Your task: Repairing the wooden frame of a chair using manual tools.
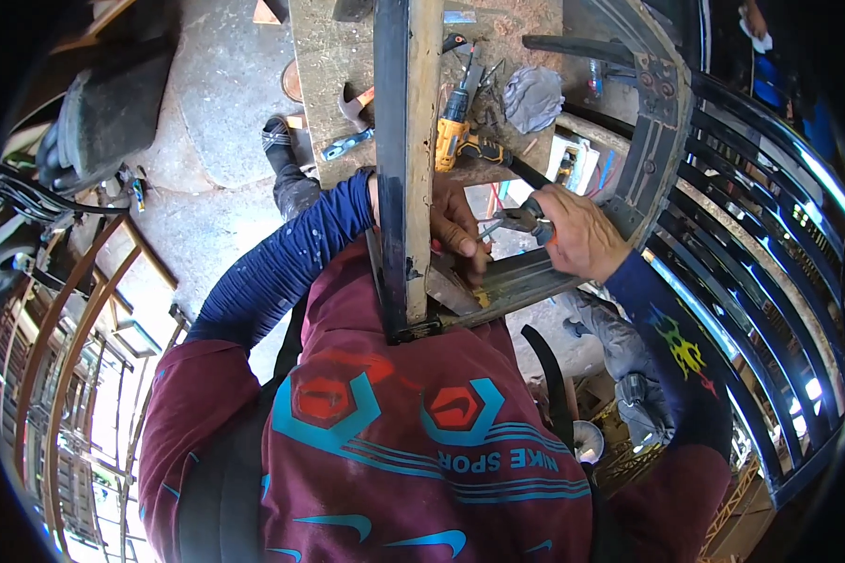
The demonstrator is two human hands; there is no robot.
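Observation:
My right hand is closed around the handles of metal pliers, whose jaws point left toward my other hand. My left hand reaches behind an upright wooden post and comes out on its right side. Its fingers are pinched together over the corner of the frame; what they hold is too small to name. The wooden furniture frame has a bare pale side and a dark painted side. It stands upright against my lap, and a dark rail runs right from its lower corner. The post hides part of my left wrist.
On the wooden workbench lie a yellow cordless drill, a claw hammer, a blue-handled tool and a crumpled grey cloth. Dark curved slats crowd the right. Wooden frames stand at left.

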